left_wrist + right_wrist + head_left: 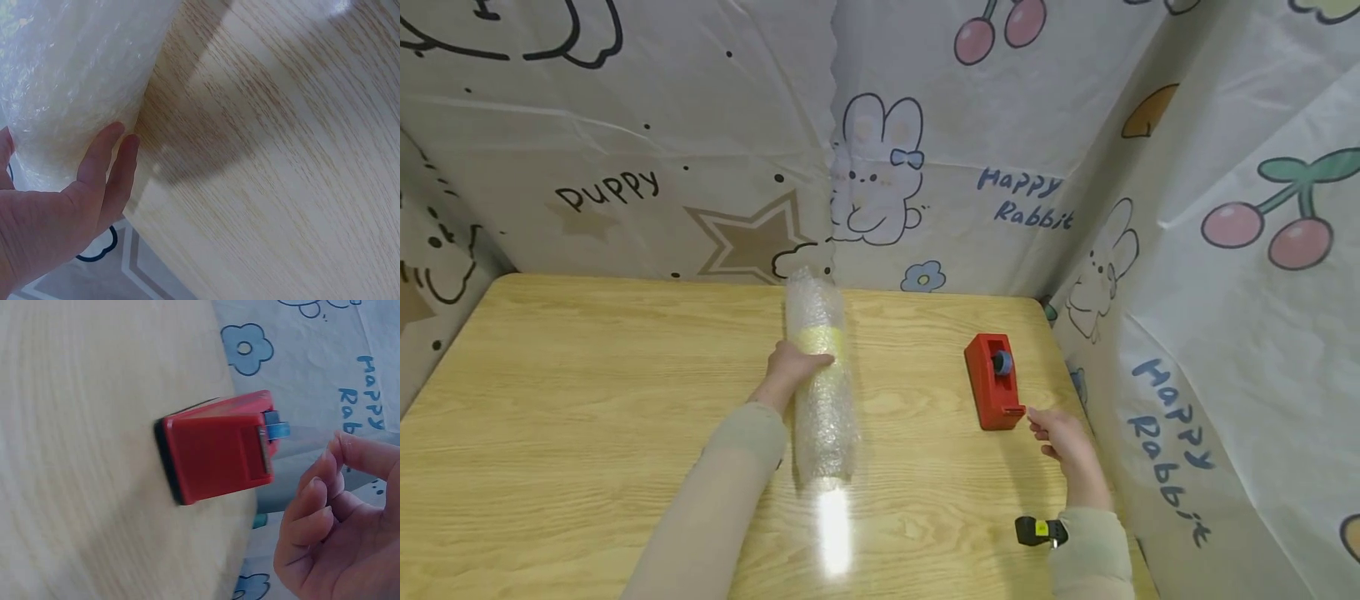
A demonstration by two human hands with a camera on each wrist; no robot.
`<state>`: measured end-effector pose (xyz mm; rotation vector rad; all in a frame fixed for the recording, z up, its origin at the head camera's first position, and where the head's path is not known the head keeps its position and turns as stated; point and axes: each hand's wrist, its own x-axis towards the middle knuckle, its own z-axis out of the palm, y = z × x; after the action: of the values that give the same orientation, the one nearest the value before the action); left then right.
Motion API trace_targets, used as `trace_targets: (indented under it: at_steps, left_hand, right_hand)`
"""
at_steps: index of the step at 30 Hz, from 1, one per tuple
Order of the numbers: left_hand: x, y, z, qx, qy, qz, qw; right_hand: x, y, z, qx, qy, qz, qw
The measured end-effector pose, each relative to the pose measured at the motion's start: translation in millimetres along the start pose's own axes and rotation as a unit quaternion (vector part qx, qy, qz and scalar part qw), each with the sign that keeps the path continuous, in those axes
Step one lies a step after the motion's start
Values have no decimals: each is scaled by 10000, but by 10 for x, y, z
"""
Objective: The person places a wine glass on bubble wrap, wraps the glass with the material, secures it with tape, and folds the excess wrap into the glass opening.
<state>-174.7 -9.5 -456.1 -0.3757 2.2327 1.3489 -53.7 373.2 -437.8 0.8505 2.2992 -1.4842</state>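
A roll wrapped in bubble wrap [824, 417] lies lengthwise on the wooden table, a yellowish band showing near its middle. My left hand [790, 369] grips it from the left side, thumb across the top; in the left wrist view two fingers [100, 156] curve against the plastic. To the right stands a red tape dispenser [983, 390] with a blue-cored tape roll [1002, 362] in it. Just off its cutter end, my right hand [1069, 446] pinches the end of a clear tape strip [307, 432] between thumb and forefinger, the strip reaching back to the dispenser.
The wooden table [625, 400] ends at a printed cloth wall [700, 167] behind and another cloth [1247, 333] close on the right. A black device with a yellow label [1037, 531] sits at my right wrist.
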Motion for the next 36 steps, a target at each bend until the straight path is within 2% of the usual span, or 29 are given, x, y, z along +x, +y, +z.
trace_targets:
  at_steps: [6, 12, 17, 22, 28, 36]
  left_hand:
    - [13, -1, -7, 91, -57, -10, 9999]
    - [15, -15, -11, 64, -41, -11, 10000]
    - [-4, -3, -12, 52, -88, -33, 9999]
    - [13, -9, -8, -17, -51, -63, 10000]
    - [45, -25, -3, 18, 1, -67, 10000]
    - [17, -19, -14, 68, -52, -17, 10000]
  right_hand:
    - [59, 132, 104, 23, 195, 85, 9998]
    - [156, 299, 194, -232, 286, 199, 9991]
    - [246, 392, 269, -433, 496, -112, 9978]
    - [300, 416, 330, -513, 978, -524, 9925]
    - [311, 416, 366, -282, 1026, -595, 9925]
    - [358, 389, 380, -720, 1264, -751, 9865]
